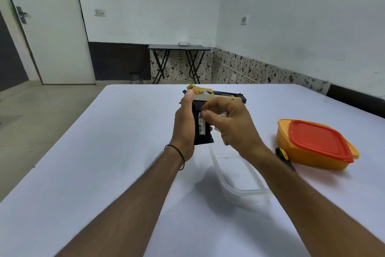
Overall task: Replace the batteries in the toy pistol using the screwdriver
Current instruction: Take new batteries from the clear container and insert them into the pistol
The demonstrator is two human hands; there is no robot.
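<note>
The gold-and-black toy pistol point(210, 95) is held up over the white table point(104, 152), barrel pointing right, grip toward me. My left hand point(184, 123) grips the black handle from the left, thumb up by the hammer. The battery compartment in the handle is open, and a silver battery point(201, 123) shows inside it. My right hand point(233, 123) pinches at that battery with thumb and forefinger and seems to hold another battery point(223, 114) against the palm. The black-and-yellow screwdriver point(281, 153) lies on the table, partly hidden behind my right forearm.
A yellow box with a red lid point(316, 144) stands on the table at the right, next to the screwdriver. A clear plastic tray point(239, 175) lies under my right forearm. A folding table point(179, 48) stands by the far wall.
</note>
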